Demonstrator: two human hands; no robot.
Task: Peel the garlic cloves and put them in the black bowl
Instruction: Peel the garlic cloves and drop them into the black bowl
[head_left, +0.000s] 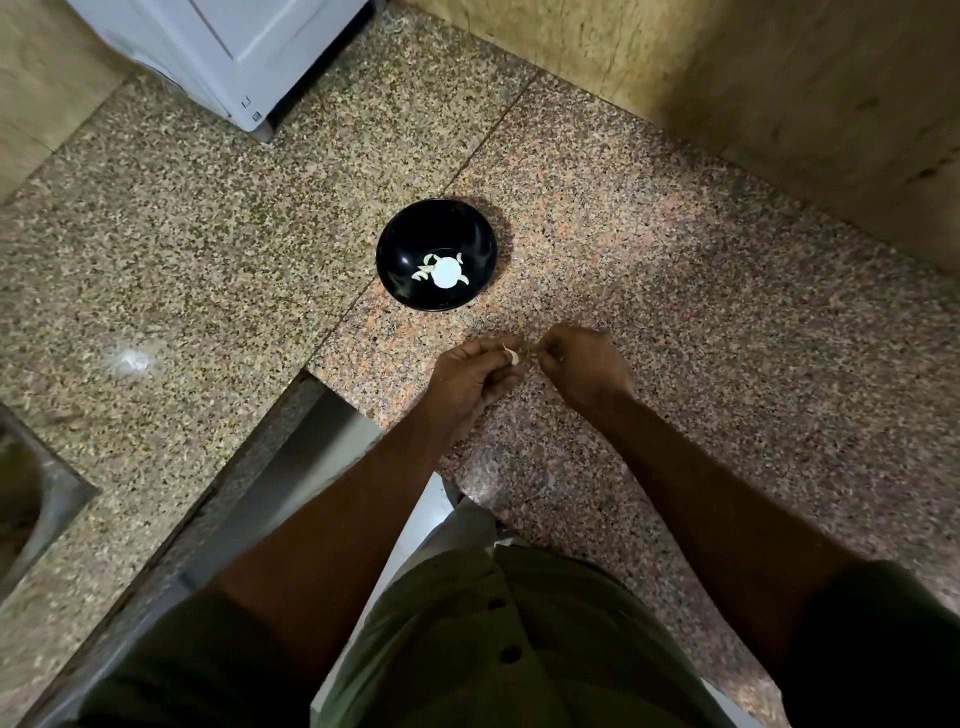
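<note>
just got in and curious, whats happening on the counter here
A person stands at a granite counter peeling garlic. The left hand pinches a garlic clove at its fingertips, and the right hand is curled close beside it, seemingly picking at the skin. Just beyond the hands sits the black bowl, which already holds a few peeled cloves around a white round spot at its bottom. The clove in hand has not gone into the bowl yet.

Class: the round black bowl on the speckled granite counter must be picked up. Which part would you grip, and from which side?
Probably the near rim of the round black bowl, approached from the hands' side: it stands upright with no handle, peeled garlic cloves lying inside.
</note>
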